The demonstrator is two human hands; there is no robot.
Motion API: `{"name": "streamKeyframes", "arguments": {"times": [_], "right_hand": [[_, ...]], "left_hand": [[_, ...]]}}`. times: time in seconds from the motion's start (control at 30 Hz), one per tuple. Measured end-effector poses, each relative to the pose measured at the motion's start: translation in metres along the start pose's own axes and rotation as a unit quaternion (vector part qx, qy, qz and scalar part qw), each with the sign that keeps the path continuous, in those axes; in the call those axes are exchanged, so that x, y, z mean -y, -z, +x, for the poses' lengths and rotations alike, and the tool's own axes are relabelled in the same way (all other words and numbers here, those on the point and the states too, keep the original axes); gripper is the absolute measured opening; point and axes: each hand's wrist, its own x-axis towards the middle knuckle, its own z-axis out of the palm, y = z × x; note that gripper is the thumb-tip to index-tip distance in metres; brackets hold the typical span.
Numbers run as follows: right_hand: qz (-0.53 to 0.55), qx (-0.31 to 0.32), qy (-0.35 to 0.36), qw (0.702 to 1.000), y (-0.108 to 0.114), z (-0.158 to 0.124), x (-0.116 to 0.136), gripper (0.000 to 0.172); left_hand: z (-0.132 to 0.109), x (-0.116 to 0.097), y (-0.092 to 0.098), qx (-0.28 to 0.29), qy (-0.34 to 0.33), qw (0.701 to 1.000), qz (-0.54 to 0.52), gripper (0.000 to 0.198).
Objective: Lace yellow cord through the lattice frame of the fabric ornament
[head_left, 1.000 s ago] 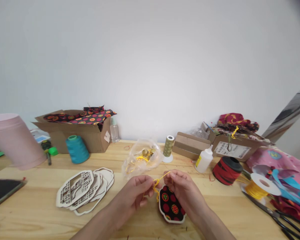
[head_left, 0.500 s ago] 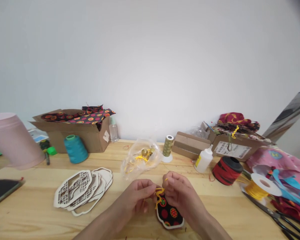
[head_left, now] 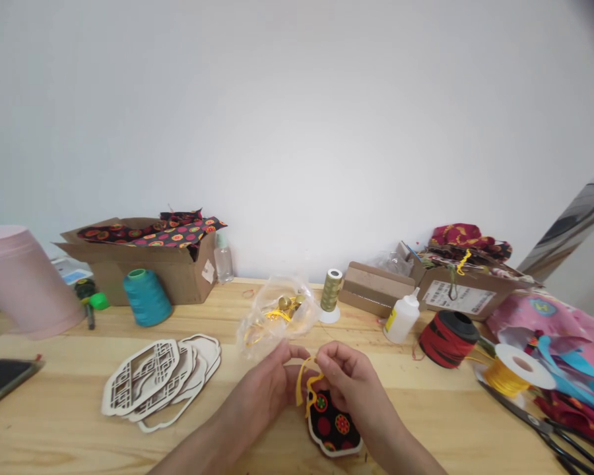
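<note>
At the front of the table, my right hand (head_left: 352,377) pinches a yellow cord (head_left: 313,386) between thumb and fingertips. The cord loops down onto the top of a black fabric piece with red and green flower prints (head_left: 334,422), edged by a pale scalloped frame. This piece lies below my right hand, whose lower fingers cover its upper right part. My left hand (head_left: 272,389) is just left of the cord, thumb raised and fingers apart, holding nothing that I can see; its fingers sit partly behind the cord.
Left are stacked cut-out wooden frames (head_left: 153,379), a phone (head_left: 4,379) and a teal thread cone (head_left: 147,297). Behind my hands lies a plastic bag with brass bells (head_left: 277,316). Right are a glue bottle (head_left: 402,318), red ribbon spool (head_left: 448,338), yellow cord spool (head_left: 512,371) and black scissors (head_left: 539,422).
My left thumb and fingers have come apart and let go of the yellow cord. My right hand has shifted slightly left, still pinching the cord, which now hangs in a looser loop.
</note>
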Motion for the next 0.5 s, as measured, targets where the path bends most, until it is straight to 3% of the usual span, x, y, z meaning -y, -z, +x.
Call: {"name": "streamKeyframes", "arguments": {"times": [0.1,0.27,0.5], "right_hand": [[0.054,0.001,-0.022,0.998,-0.001,0.001,-0.001,0.027],[0.035,0.01,0.015,0.999,-0.002,0.0,-0.005,0.026],[-0.007,0.022,0.061,0.998,-0.003,-0.001,-0.012,0.022]], "left_hand": [[0.001,0.001,0.0,0.005,0.025,0.999,-0.019,0.028],[0.005,0.012,0.005,-0.058,0.019,0.996,0.065,0.013],[0.005,0.01,0.002,-0.1,0.001,0.981,0.163,0.015]]}}
